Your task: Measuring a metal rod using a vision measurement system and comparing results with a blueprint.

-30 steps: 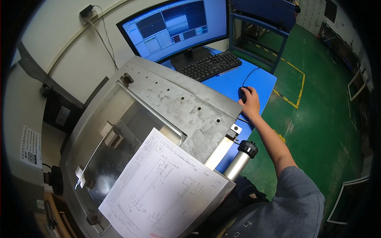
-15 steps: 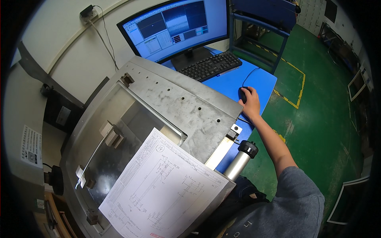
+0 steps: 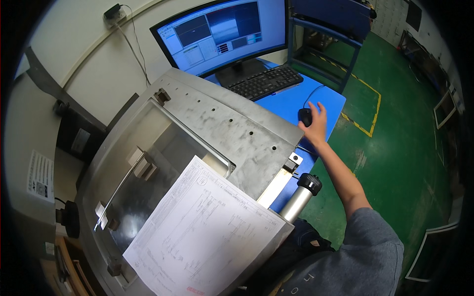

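My right hand [image 3: 316, 124] rests on a black wired computer mouse [image 3: 304, 116] lying on the blue desk [image 3: 281, 106], fingers curved over it. A black keyboard [image 3: 265, 81] sits to the left of the mouse, in front of a wide monitor [image 3: 224, 34] showing software windows. My left hand is not in view. Below me, a large sheet with a technical drawing [image 3: 202, 237] lies on the grey metal machine cover [image 3: 222, 128].
The machine cover has a window with a long handle [image 3: 118, 190] and a black-capped metal cylinder [image 3: 302, 197] at its right side. A blue metal frame [image 3: 331, 34] stands behind the desk. Green floor with yellow lines [image 3: 368, 111] lies to the right.
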Demonstrator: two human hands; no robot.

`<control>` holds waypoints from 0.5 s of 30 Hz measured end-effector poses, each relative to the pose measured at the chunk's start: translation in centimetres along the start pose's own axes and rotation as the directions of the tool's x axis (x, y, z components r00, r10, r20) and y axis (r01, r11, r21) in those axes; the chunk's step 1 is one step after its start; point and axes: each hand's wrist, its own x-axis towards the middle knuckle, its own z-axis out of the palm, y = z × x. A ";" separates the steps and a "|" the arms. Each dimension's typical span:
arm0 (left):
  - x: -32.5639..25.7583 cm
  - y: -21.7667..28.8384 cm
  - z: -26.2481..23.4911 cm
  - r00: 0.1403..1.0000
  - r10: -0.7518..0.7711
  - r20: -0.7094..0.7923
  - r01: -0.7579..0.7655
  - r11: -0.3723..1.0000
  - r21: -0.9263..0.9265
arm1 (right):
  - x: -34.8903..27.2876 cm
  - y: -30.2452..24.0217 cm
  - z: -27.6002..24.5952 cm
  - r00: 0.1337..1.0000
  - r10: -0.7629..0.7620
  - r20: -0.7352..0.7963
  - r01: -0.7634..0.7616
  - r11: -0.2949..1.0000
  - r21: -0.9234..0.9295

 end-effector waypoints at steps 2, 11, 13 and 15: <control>0.0 -0.3 -0.1 1.000 0.030 -0.002 -0.030 0.999 -0.029 | 1.7 -1.5 -3.2 0.975 0.060 0.214 -0.098 0.981 0.169; 0.4 1.2 0.5 0.997 0.079 -0.007 -0.079 0.993 -0.082 | 0.9 -6.2 -13.7 0.099 -0.082 0.992 -0.521 0.845 0.121; 0.3 0.9 0.3 0.998 0.057 -0.019 -0.058 0.997 -0.058 | 0.8 -6.1 -13.9 0.095 -0.088 0.992 -0.573 0.810 0.127; 0.2 0.6 0.2 0.999 0.037 -0.032 -0.038 0.999 -0.027 | 0.5 -6.2 -13.9 0.088 -0.100 0.991 -0.624 0.770 0.133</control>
